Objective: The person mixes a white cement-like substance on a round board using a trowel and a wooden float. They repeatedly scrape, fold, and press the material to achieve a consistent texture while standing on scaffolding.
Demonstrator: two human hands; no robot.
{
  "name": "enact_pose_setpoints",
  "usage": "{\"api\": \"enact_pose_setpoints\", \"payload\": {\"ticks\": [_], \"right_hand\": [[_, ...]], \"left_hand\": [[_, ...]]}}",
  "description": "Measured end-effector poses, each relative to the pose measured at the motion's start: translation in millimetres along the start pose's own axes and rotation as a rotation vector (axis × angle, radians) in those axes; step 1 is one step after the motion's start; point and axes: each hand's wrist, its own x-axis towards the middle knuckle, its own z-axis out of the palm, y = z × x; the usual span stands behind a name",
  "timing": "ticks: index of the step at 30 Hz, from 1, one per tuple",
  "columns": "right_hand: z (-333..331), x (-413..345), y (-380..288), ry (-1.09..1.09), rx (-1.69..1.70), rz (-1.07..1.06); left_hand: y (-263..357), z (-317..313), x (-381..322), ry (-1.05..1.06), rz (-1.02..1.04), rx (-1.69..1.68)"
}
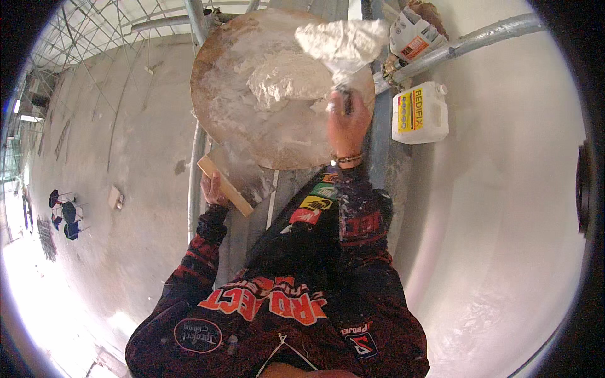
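My right hand (349,124) grips the dark handle of a putty knife (344,71), whose blade carries a thick load of pale plaster (342,40) above the right part of a round mixing board (222,111). On the board lies a heap of wet plaster (279,82), with smears of it all around. My left hand (213,189) holds a wide scraper by its wooden edge (227,186); its thin, smeared blade (248,172) points to the right, near the board's lower left rim.
A white plastic jerrycan (420,113) and an opened bag (416,35) stand right of the board. Metal scaffold tubes (491,35) run beside them and at the left. A pale wall (510,165) rises at the right. Far below on the left are the floor (137,156) and dark objects (69,212).
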Motion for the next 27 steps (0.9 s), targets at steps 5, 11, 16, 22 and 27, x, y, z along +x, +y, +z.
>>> {"api": "enact_pose_setpoints", "payload": {"ticks": [5, 11, 16, 22, 27], "right_hand": [[7.5, 11.0, 1.2, 0.05, -0.363, -0.23], [30.6, -30.6, 65.8, -0.375, -0.852, -0.419], [-38.8, -19.5, 23.8, -0.487, -0.802, -0.378], [-102.6, -11.1, 93.8, -0.461, -0.459, -0.115], [-117.0, 1.8, 187.4, -0.823, -0.494, 0.32]], "left_hand": [[-68.0, -36.2, 2.4, 0.011, 0.234, 0.264], [-21.6, -10.9, 8.1, -0.044, 0.015, 0.024], [1.0, 0.8, -0.1, 0.099, 0.128, 0.17], [21.8, 7.4, -5.6, 0.063, 0.001, -0.023], [22.0, 9.2, -3.7, 0.044, -0.092, -0.098]]}}
